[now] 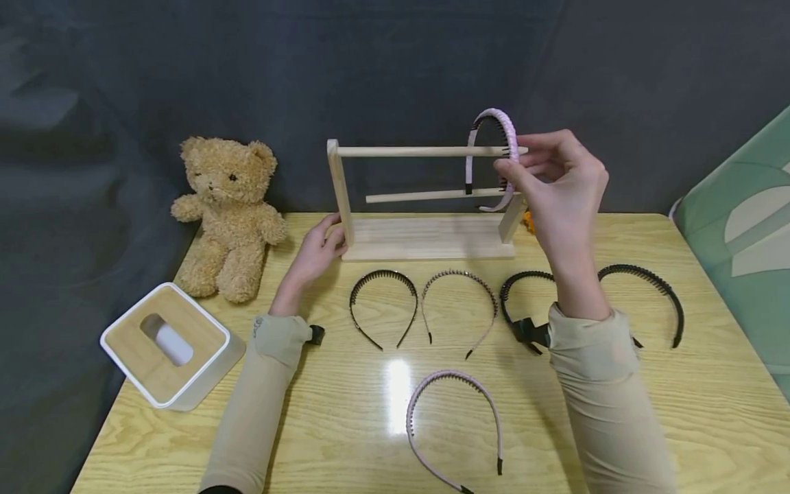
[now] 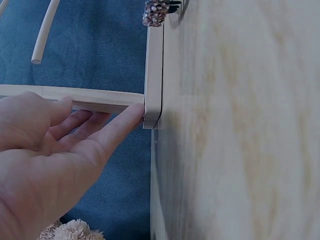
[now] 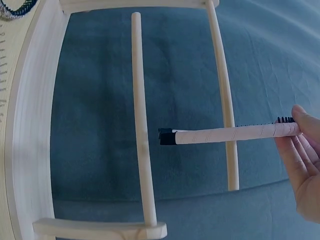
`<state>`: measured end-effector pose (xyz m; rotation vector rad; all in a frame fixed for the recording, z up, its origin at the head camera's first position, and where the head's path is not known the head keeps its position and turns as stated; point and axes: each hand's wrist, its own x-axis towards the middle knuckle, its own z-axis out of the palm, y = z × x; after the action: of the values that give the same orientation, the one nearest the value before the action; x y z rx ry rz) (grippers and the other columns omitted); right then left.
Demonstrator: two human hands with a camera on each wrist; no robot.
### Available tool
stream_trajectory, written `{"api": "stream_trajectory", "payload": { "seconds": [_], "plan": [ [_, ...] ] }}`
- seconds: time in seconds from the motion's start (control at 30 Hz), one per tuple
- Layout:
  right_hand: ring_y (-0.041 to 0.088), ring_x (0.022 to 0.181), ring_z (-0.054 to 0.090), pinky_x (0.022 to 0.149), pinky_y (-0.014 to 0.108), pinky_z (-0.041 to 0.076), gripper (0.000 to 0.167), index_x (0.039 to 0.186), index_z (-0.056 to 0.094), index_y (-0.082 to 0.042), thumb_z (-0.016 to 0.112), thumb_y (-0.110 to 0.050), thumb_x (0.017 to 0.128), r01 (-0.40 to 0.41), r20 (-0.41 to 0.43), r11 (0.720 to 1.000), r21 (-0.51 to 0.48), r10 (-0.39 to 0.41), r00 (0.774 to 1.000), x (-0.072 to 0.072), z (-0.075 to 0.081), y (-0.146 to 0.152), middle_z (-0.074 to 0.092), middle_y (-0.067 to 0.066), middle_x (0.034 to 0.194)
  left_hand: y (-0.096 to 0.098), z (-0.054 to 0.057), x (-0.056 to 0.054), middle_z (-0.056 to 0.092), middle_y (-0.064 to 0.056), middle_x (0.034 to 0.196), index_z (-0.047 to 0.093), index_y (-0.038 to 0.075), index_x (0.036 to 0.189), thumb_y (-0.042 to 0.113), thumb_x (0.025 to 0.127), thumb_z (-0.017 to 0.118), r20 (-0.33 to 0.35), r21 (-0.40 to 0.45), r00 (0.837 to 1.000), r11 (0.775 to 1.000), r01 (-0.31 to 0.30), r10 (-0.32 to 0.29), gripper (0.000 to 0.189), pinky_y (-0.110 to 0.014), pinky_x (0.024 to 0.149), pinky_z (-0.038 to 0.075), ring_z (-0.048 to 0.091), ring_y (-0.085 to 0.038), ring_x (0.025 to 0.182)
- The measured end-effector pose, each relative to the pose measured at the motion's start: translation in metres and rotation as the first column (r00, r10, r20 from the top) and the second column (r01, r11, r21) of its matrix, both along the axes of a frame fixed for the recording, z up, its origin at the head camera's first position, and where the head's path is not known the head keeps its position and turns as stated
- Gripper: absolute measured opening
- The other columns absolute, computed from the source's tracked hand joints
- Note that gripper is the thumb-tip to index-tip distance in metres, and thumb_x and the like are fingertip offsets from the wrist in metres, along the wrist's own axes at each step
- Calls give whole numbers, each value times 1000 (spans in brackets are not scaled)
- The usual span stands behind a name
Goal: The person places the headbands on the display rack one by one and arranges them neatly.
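Observation:
My right hand pinches a pale pink toothed headband near the right end of the wooden rack's upper rod. The band straddles that rod with its arch raised above it; its dark tips point toward the lower rod. At the rack's other end, my left hand rests against the left post, low down by the base. In the left wrist view, one of its fingertips touches the corner where post and base meet.
Two slim headbands and two black ones lie before the rack. Nearer is another pink headband. A teddy bear sits left, behind a wood-lidded white box. Something orange shows behind the right post.

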<state>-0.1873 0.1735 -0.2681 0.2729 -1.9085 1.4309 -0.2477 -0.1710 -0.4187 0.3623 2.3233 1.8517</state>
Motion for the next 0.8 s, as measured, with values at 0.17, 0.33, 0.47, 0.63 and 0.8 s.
{"api": "stream_trajectory", "payload": {
  "seconds": [0.17, 0.33, 0.47, 0.63, 0.8],
  "plan": [
    [12, 74, 71, 69, 18, 63, 30, 111, 76, 8, 90, -2, 87, -23, -11, 1000, 10, 23, 1000, -2, 0, -11, 73, -7, 85, 0, 0, 0, 40, -33, 158, 28, -2, 167, 12, 119, 36, 0, -7, 1000, 1000, -1, 1, 51, -43, 116, 50, 46, -44, 147],
    [12, 72, 72, 65, 20, 63, 30, 112, 74, 8, 89, 1, 87, -49, -19, 999, 23, 50, 999, -3, -2, -21, 73, -7, 86, -1, 0, 0, 41, -33, 157, 30, -2, 166, 13, 119, 36, 4, -12, 1000, 1000, -5, 5, 50, -44, 117, 50, 45, -43, 147],
    [12, 73, 73, 65, 21, 64, 30, 111, 73, 8, 89, 2, 87, -71, -11, 997, 11, 71, 997, -4, -3, -27, 74, -1, 87, -1, 0, 0, 42, -33, 157, 30, -2, 166, 13, 119, 37, 6, -15, 1000, 1000, -10, 10, 50, -43, 116, 50, 46, -43, 147],
    [11, 76, 74, 66, 20, 65, 29, 111, 75, 4, 90, 1, 87, -86, 46, 996, -24, 87, 995, -6, -2, -34, 75, 9, 92, 0, -1, 1, 41, -33, 158, 29, -2, 166, 12, 119, 37, 5, -17, 1000, 1000, -6, 6, 50, -44, 116, 51, 46, -44, 147],
    [12, 78, 73, 65, 19, 64, 29, 111, 75, 3, 90, 0, 86, -90, 50, 996, -20, 91, 995, -7, -2, -39, 75, 11, 94, 0, -1, 0, 42, -33, 157, 30, -2, 166, 13, 119, 37, 2, -19, 1000, 1000, -5, 5, 50, -44, 116, 51, 46, -44, 146]
  ]
}}
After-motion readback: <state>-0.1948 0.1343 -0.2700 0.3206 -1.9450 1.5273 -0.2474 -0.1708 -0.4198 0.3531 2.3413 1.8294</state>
